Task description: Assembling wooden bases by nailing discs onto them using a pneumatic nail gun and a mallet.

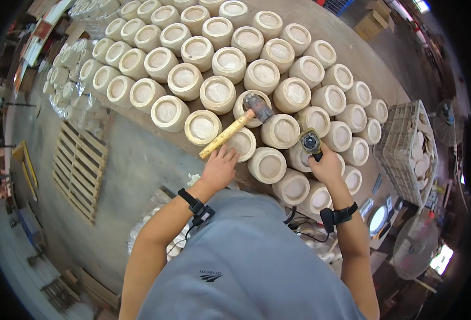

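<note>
My left hand (218,167) has its fingers stretched out over the near rim of a cream, round pot-like piece (242,143) with a recessed top. Close to its fingertips is the handle of a mallet (234,128), which lies across several pieces. The mallet has a dark head and a pale wooden handle. My right hand (327,166) is closed around the dark grip of a hand tool (310,141) with a round black and yellowish head. That tool is over the pieces to the right; its exact kind is unclear.
Many more cream pieces (229,62) stand close together on the table (347,40). A plastic crate (401,154) with pale discs is at the right. On the floor at left lies a wooden pallet (78,169), near wrapped stacks (70,80). A fan (417,245) stands lower right.
</note>
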The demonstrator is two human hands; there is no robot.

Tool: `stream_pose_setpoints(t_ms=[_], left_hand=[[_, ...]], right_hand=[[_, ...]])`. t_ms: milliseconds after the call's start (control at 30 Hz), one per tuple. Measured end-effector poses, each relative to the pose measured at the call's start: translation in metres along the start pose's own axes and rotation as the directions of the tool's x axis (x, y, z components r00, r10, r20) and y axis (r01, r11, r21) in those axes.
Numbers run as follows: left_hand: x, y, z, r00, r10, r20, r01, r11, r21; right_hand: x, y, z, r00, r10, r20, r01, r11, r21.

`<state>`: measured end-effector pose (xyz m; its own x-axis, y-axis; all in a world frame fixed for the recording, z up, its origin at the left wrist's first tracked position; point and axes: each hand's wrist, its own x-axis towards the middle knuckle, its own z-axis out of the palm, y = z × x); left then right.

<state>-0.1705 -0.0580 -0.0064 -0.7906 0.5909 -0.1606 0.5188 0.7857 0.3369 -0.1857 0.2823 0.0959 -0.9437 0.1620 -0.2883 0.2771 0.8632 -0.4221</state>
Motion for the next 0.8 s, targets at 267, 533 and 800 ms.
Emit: stream_pose_setpoints(t_ms=[267, 533, 800], left_hand=[[-0.006, -0.042, -0.035, 0.961, -0.113, -0.251, 0.092, 0.992, -0.091], [0.024, -0.073, -0.036, 0.973, -0.228, -0.046, 0.213, 0.953, -0.216], [0.002, -0.008, -0.038, 0.958, -0.165, 0.236, 0.288, 0.516, -0.807]], right_hand=[[-0.028, 0.04, 0.063, 0.966, -0.095, -0.239, 0.055, 0.984, -0.17], [-0.039, 0.076, 0.112, 0.973, -0.03, -0.231, -0.022, 0.975, -0.22], [-0.056, -0.043, 0.087, 0.983, -0.125, -0.132, 0.173, 0.864, 0.473]])
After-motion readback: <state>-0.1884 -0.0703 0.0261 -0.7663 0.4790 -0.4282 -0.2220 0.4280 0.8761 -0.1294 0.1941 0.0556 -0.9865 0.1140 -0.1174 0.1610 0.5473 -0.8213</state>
